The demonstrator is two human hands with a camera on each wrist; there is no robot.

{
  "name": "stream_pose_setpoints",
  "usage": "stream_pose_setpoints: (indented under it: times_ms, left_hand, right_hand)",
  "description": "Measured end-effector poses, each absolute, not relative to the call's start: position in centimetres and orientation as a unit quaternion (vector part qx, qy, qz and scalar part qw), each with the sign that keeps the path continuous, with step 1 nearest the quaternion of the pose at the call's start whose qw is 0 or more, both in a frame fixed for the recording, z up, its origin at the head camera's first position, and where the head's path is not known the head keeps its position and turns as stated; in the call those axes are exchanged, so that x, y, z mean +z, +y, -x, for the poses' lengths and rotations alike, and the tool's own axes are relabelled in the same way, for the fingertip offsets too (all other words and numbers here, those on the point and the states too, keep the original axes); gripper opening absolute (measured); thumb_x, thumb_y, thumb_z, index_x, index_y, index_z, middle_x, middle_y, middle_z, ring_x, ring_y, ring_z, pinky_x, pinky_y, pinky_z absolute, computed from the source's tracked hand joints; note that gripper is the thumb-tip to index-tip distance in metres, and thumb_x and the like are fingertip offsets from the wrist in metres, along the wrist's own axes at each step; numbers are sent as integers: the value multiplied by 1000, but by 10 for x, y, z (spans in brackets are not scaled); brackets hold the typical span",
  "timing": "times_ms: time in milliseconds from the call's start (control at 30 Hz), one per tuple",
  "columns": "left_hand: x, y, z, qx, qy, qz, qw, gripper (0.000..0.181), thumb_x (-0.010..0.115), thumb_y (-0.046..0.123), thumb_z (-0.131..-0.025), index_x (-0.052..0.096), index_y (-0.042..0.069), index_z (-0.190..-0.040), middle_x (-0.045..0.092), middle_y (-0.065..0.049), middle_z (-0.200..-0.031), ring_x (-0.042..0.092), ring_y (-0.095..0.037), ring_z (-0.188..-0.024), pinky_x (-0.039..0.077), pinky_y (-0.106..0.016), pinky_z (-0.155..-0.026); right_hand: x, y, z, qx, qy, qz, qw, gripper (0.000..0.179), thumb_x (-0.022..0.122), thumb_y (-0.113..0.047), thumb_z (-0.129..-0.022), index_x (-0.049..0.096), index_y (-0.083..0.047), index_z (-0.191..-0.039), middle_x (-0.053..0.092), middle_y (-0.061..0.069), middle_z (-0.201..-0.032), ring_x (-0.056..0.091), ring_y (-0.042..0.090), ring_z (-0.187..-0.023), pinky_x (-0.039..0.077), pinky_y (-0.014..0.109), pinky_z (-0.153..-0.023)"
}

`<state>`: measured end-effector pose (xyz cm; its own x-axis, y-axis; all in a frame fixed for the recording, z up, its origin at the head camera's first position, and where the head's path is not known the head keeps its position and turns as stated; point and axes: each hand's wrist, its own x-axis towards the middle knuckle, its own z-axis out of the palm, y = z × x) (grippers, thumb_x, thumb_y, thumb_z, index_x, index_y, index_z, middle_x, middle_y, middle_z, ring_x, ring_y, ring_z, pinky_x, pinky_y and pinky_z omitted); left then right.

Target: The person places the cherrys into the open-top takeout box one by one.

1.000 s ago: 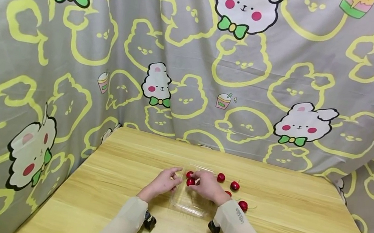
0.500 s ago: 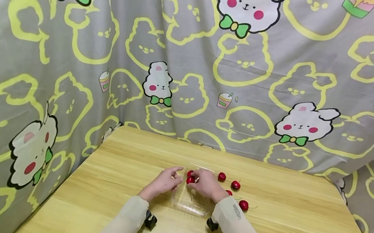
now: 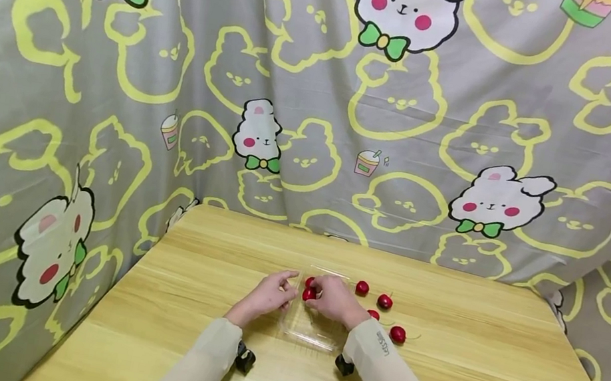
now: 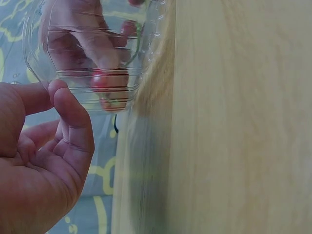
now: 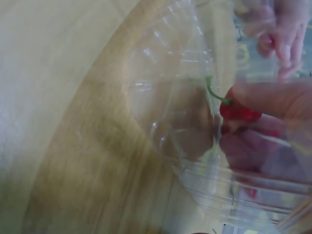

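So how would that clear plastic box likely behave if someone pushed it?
Being see-through and thin-walled, the clear plastic box would probably slide easily. It may flex under pressure, though the molded ribs should stiffen it somewhat. Sitting low and broad on the table, it seems unlikely to tip.

The right hand [image 3: 334, 298] apparently pinches a cherry [image 3: 309, 295] in a clear container [image 3: 311, 340].
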<state>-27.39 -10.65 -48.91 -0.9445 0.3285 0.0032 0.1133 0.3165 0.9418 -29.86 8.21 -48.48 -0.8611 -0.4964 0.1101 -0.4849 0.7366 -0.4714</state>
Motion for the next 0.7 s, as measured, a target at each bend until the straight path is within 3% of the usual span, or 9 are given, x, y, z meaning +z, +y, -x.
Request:
stream_pose_setpoints:
  times_ms: [133, 233, 433, 700]
  left_hand:
    - [-476, -106, 266, 565, 807, -142, 99, 50, 55, 0, -94, 36, -9, -140, 56, -20, -86, 60, -41, -68, 54, -48, -62]
    - [-464, -106, 259, 563, 807, -142, 103, 50, 54, -1, -94, 35, -11, -139, 55, -25, -88, 60, -38, -65, 54, -49, -64]
    - [-486, -107, 275, 561, 811, -134, 99, 51, 57, 4, -94, 38, -4, -141, 55, -11, -81, 56, -14, -56, 54, -35, -56]
    - [-488, -107, 275, 560, 812, -134, 98, 52, 59, 5, -93, 40, -2, -140, 55, -10, -81, 56, -14, -55, 54, -36, -55]
  right_hand:
    - [-485, 82, 299, -248, 933, 261, 10, 29, 77, -19, -80, 67, -5, -103, 65, 0, -86, 60, 14, -81, 51, 32, -73]
    - [-484, 81, 299, -246, 933, 263, 7, 28, 77, -18, -79, 66, -6, -102, 64, 0, -85, 59, 14, -80, 51, 33, -73]
    - [-484, 80, 298, -240, 935, 262, 8, 25, 77, -17, -79, 65, -6, -99, 62, -1, -83, 58, 13, -78, 50, 32, -73]
    - [-483, 80, 297, -244, 935, 258, 12, 25, 77, -18, -80, 65, -5, -97, 63, 1, -83, 59, 14, -77, 51, 33, -72]
